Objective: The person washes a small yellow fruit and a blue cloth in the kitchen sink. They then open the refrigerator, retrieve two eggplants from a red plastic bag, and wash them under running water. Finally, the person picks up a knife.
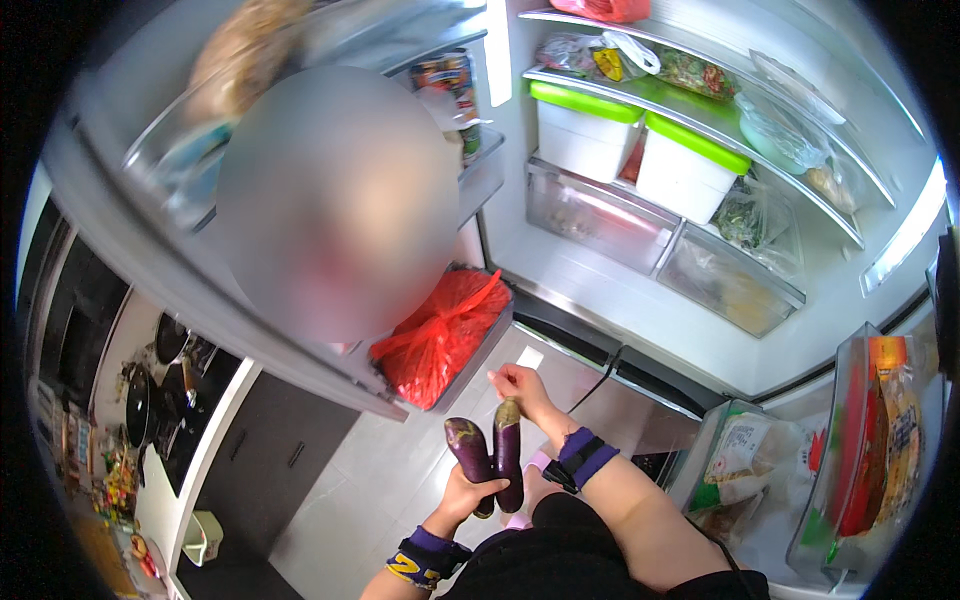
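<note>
Two purple eggplants are gripped at their lower parts by my left hand. The left eggplant leans outward to the left, while the right eggplant stands nearly upright with its green-brown stem end on top. Just beyond that stem end is my right hand, its fingers curled and pointing left. Whether something thin is pinched between those fingers cannot be made out. Both wrists wear purple and black bands. Before me stands a refrigerator with its doors open.
A red plastic bag fills the left door's bottom bin. White containers with green lids stand above two clear drawers. Bagged food packs the right door bins. A stove with pans is at far left. A round blur covers part of the left door.
</note>
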A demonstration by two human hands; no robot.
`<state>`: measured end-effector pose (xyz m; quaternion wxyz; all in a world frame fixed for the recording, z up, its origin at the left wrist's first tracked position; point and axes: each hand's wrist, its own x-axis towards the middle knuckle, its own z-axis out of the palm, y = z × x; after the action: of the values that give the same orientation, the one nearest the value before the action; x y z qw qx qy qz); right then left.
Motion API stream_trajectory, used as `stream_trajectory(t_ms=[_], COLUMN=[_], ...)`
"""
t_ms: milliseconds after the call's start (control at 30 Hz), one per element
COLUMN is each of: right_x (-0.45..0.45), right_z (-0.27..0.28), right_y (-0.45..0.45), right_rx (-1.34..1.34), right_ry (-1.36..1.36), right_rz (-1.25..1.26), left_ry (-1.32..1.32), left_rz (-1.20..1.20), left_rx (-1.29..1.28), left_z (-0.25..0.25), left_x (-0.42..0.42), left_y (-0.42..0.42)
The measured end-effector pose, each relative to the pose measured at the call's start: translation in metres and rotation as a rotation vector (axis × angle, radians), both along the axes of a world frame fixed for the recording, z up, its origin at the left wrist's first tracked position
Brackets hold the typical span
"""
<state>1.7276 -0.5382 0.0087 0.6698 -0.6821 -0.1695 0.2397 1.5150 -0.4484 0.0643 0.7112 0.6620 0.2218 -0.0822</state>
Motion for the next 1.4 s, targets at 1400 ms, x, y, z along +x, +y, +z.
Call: stream_trajectory(t_ms=[1400], right_x=[-0.004], right_z=[0.001], right_y=[0.010], right_rx=[-0.073], right_ry=[0.015], right_rz=[0.399], left_ry=[-0.029], left_rz=[0.145], left_rx=[-0.007], left_z=[0.033], left_x=[0.000], left_y=[0.012])
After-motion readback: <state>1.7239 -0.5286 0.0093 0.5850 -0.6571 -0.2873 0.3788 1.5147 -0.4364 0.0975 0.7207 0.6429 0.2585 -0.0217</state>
